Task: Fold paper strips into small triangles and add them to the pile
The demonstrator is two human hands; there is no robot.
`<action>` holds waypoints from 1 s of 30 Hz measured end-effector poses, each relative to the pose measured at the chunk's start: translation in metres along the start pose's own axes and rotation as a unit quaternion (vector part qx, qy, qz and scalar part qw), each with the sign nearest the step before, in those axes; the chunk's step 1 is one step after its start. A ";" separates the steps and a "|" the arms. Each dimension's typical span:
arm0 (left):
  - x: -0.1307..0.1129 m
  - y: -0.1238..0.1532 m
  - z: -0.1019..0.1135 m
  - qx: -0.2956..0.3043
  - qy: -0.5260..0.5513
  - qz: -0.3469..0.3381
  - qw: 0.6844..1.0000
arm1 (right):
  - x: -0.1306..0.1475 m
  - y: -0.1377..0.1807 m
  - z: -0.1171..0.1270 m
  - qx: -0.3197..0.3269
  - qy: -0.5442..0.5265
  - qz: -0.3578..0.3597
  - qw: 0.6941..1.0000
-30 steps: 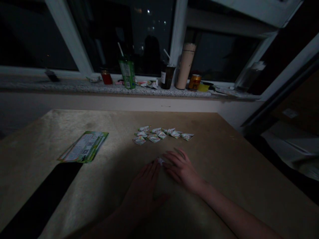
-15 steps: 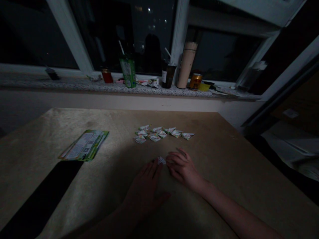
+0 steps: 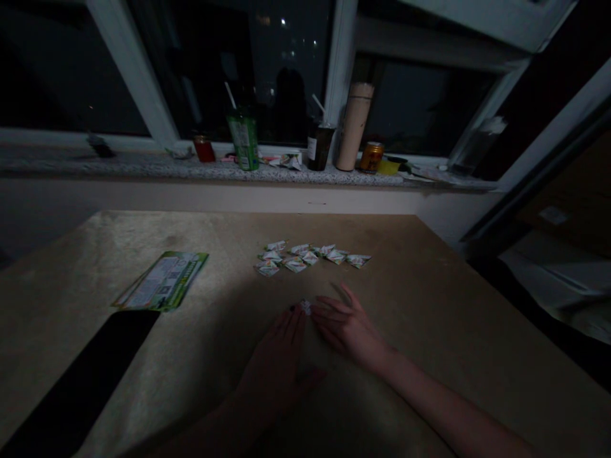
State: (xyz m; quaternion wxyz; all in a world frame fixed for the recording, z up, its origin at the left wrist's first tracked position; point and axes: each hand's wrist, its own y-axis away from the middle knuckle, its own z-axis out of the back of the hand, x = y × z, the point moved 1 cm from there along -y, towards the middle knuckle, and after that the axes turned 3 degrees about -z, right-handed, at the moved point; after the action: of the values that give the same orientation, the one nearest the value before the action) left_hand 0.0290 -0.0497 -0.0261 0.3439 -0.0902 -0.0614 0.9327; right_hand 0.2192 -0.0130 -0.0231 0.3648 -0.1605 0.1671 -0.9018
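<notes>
A small folded piece of printed paper (image 3: 306,307) lies on the tabletop between my hands, mostly covered by fingers. My left hand (image 3: 279,356) rests flat, its fingertips on the paper's left side and its thumb stretched out to the right. From the right, my right hand (image 3: 351,327) touches the paper with its fingers extended, the index finger lifted a little. Beyond the hands, several small folded paper pieces (image 3: 294,263) with white and green print form a loose cluster. To the left lies a stack of green and white printed leaflets (image 3: 165,280).
The brown table (image 3: 405,280) reaches to the wall under the window. On the stone sill (image 3: 281,175) stand a green cup (image 3: 245,140), a dark cup with straw (image 3: 321,146), a tall beige bottle (image 3: 356,127), a red jar (image 3: 204,149) and a gold can (image 3: 372,157). A black strip (image 3: 86,378) crosses the left side.
My right hand has shifted slightly left over the paper, and its fingers have straightened. Less of the paper shows now. My left hand has stayed in place.
</notes>
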 end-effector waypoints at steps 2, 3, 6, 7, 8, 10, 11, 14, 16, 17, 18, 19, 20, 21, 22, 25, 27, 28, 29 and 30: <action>0.001 0.002 0.001 -0.007 -0.012 -0.003 1.000 | 0.001 -0.001 0.000 -0.003 0.002 -0.004 1.000; 0.001 0.003 0.001 -0.013 -0.022 0.001 1.000 | 0.002 -0.001 0.000 -0.006 0.002 -0.007 1.000; 0.005 0.008 0.004 -0.028 -0.050 0.014 0.998 | 0.004 -0.003 0.001 -0.013 -0.005 -0.012 1.000; 0.006 0.009 0.005 -0.027 -0.056 0.011 0.998 | 0.004 -0.003 0.001 -0.014 -0.010 -0.011 1.000; 0.007 0.009 0.006 -0.023 -0.060 0.003 0.998 | 0.004 -0.003 0.000 -0.015 -0.016 -0.011 1.000; 0.009 0.010 0.009 -0.015 -0.067 -0.008 0.998 | 0.005 -0.003 0.001 -0.016 -0.024 -0.010 1.000; 0.010 0.010 0.010 -0.016 -0.070 -0.011 0.997 | 0.005 -0.003 0.001 -0.015 -0.028 -0.008 0.999; 0.011 0.010 0.011 -0.025 -0.081 -0.009 0.996 | 0.007 -0.003 0.003 0.007 -0.030 -0.004 1.000; 0.011 0.010 0.010 -0.025 -0.085 -0.009 0.996 | 0.009 -0.003 0.004 0.030 -0.024 -0.004 0.999; 0.010 0.010 0.010 -0.022 -0.086 -0.008 0.996 | 0.009 -0.004 0.005 0.037 -0.020 -0.007 0.999; 0.010 0.010 0.010 -0.020 -0.086 -0.008 0.996 | 0.009 -0.004 0.005 0.043 -0.018 -0.009 0.999; 0.009 0.009 0.011 -0.017 -0.084 -0.007 0.996 | 0.010 -0.004 0.005 0.048 -0.019 -0.012 0.999; 0.009 0.008 0.012 -0.014 -0.083 -0.005 0.996 | 0.009 -0.004 0.005 0.053 -0.024 -0.015 0.998; 0.009 0.007 0.013 -0.011 -0.080 -0.003 0.997 | 0.009 -0.004 0.005 0.059 -0.032 -0.016 0.998; 0.009 0.007 0.014 -0.007 -0.078 -0.001 0.997 | 0.008 -0.005 0.005 0.065 -0.043 -0.019 0.997; 0.010 0.006 0.017 -0.005 -0.079 -0.005 0.997 | 0.004 -0.006 0.007 0.083 -0.076 -0.029 0.993; 0.011 0.008 0.017 -0.013 -0.090 -0.005 0.996 | 0.001 -0.007 0.008 0.094 -0.091 -0.030 0.991; 0.011 0.009 0.017 -0.017 -0.098 -0.005 0.995 | 0.000 -0.006 0.008 0.097 -0.094 -0.029 0.990; 0.011 0.010 0.016 -0.019 -0.107 -0.003 0.994 | -0.001 -0.006 0.008 0.096 -0.096 -0.029 0.990; 0.011 0.010 0.015 -0.022 -0.115 -0.002 0.993 | -0.001 -0.005 0.008 0.094 -0.096 -0.028 0.991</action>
State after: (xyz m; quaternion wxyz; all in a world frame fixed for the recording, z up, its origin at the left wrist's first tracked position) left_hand 0.0115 -0.0513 -0.0145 0.3341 0.0106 -0.1210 0.9347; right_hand 0.2201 -0.0101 -0.0140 0.3670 -0.2161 0.0414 -0.9038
